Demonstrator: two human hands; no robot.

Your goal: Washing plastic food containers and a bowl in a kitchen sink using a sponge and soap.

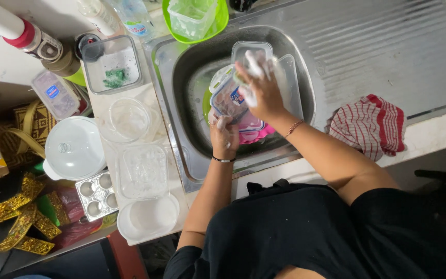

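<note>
Head view, straight down over a steel sink set in a pale surface.

- Left hand: closed around the lower edge of a clear plastic container lid with a printed label; the lid is held tilted over the basin.
- Right hand: pressed down on the lid from above, fingers curled, covered in white foam. Whether a sponge is held under the palm cannot be told.
- Under the lid, inside the basin: a pink item and a green one, both mostly hidden. Two clear rectangular containers are stacked at the back of the basin, touching the right hand's fingertips.
- Drainboard to the right of the basin: ribbed steel, with a red-and-white checked cloth bunched at its near edge.
- Above the basin: a green bowl with a clear tub seated in it.
- Left of the sink, laid out in a column on the surface: a square clear container with green residue, a round clear bowl, a clear square lid, a white round tub. All are close together, some touching.
- Further left: a white lidded pot, a small metal muffin tray, bottles at the top edge, gold-trimmed fabric at the lower left.
- A dark wristband is worn on the left wrist, a thin red one on the right.
</note>
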